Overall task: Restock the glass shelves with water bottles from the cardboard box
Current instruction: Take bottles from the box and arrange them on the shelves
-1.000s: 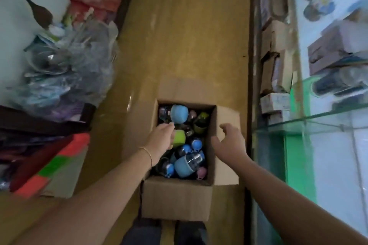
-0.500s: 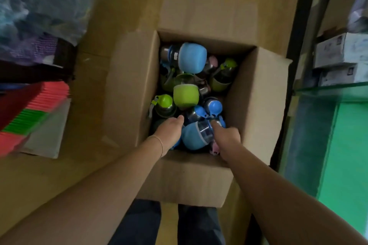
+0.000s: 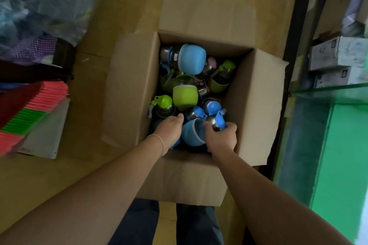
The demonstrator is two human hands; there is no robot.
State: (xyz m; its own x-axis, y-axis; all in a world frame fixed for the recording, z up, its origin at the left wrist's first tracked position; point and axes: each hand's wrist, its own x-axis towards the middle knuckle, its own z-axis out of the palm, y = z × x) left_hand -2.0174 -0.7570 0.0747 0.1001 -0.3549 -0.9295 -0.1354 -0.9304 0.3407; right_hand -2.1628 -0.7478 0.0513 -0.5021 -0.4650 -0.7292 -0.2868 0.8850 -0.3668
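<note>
An open cardboard box (image 3: 129, 89) stands on the floor in front of my legs, filled with several blue and green water bottles. My right hand (image 3: 221, 138) grips a steel bottle with a blue cap (image 3: 218, 119) at the box's near right. My left hand (image 3: 169, 130) reaches into the near left of the box beside a blue bottle base (image 3: 192, 134); what its fingers hold is hidden. A green bottle (image 3: 185, 94) and a blue one (image 3: 192, 58) lie further back. A glass shelf (image 3: 334, 88) edge shows at the right.
White cartons (image 3: 338, 51) sit above the glass shelf beside a green cabinet (image 3: 342, 155). At the left lie a bulging plastic bag (image 3: 39, 6) and stacked red and green folders (image 3: 29, 111). Wooden floor surrounds the box.
The view has closed in on the box. My right hand went from above the right flap down into the box and took hold of the blue-capped bottle. My left hand moved nearer.
</note>
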